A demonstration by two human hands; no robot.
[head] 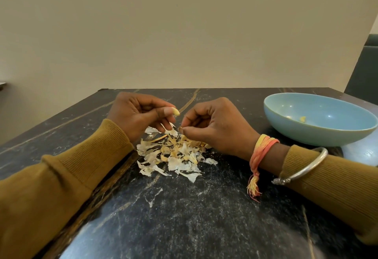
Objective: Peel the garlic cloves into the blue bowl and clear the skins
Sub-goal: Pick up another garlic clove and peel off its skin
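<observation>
L sleeve [61,177], mustard knit, lies across the dark marbled table [204,228]. The left hand [139,115] hangs just above the table, grip closed on a clove [176,112]. It is pinched betw. thumb & forefinger, w/ only its pale yellow tip poking out of the grip, pointing at the other hand.

Under both grips, on the table, sits the heap of skins [176,156]: white papery flakes mixed w/ yellowish bits & a thin stalk. The left fingers hang just over its far edge. One stray flake [153,197] lies apart, on the near side of the heap.

The right hand [216,129] is just beside the left grip, not touching it. Fingers are curled in, thumb & forefinger pressed together on a tiny brownish scrap [180,129]; too small to say more. The heel of that hand is low over the heap's right edge. On the wrist is an orange-yellow thread band [263,146] w/ a tassel, and further up the forearm a silver bangle [302,168] over the sleeve.

Well to the right of that grip, a pale-blue bowl [319,134] stands on the table, w/ a couple of small yellow bits [302,118] inside. A plain beige wall [184,33] is behind.
</observation>
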